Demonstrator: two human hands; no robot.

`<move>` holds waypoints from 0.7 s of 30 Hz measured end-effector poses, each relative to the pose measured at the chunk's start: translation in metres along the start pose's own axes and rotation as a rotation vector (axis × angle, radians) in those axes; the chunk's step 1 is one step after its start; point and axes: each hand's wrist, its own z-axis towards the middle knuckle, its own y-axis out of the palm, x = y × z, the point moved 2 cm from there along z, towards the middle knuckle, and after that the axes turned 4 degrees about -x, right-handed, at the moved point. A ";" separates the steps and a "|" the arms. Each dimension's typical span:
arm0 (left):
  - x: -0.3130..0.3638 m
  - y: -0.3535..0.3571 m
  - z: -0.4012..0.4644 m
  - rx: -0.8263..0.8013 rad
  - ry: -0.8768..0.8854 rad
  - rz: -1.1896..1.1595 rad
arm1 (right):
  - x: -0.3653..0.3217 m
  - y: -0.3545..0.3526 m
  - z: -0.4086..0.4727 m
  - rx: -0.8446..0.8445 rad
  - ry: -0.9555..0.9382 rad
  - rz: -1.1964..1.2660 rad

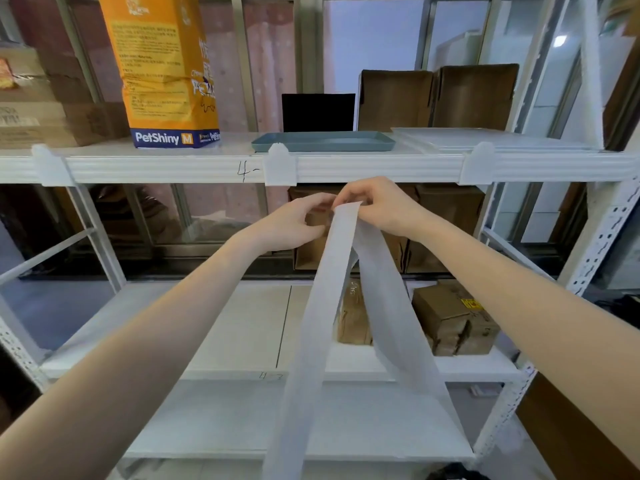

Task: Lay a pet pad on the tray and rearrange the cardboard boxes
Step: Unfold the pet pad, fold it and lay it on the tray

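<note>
Head view of white shelving (pixel 194 168). Left hand (pixel 294 221) and right hand (pixel 375 206) raised side by side just below the front rail of the upper shelf, fingers closed in a pinch on the top edge of a folded white pet pad (pixel 332 306); pinch points close together, nearly touching at the pad's upper end. Pad hanging downward from the hands in two long narrow folded strips, splitting below the grip, one running toward the lower left of centre, the other toward the lower right, both out past the bottom of the frame. On the upper shelf, above and behind the hands: blue-grey tray (pixel 323 142), flat, apart from the pad; orange PetShiny bag (pixel 166 74) upright to its left; black panel (pixel 318 112) standing behind the tray; two open brown cardboard boxes (pixel 438 98) to the right rear; white flat tray (pixel 491 140) in front of them. On the middle shelf, behind the hanging pad: small taped cardboard box (pixel 453 320), and larger brown boxes (pixel 446 226) further back, partly hidden by the hands
</note>
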 end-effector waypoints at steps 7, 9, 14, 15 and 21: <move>0.002 0.004 0.005 -0.019 0.009 0.051 | -0.003 -0.012 -0.004 -0.008 -0.030 -0.007; 0.002 0.003 0.004 0.024 0.008 0.079 | -0.004 -0.017 -0.007 0.002 -0.008 0.012; -0.003 -0.005 0.002 0.162 -0.051 0.132 | -0.005 -0.025 -0.011 -0.052 0.180 0.217; -0.003 -0.006 0.002 0.191 -0.053 0.131 | -0.005 -0.025 -0.011 -0.079 0.184 0.189; -0.001 -0.016 -0.004 0.301 -0.057 -0.001 | -0.002 -0.018 -0.007 -0.012 0.105 -0.075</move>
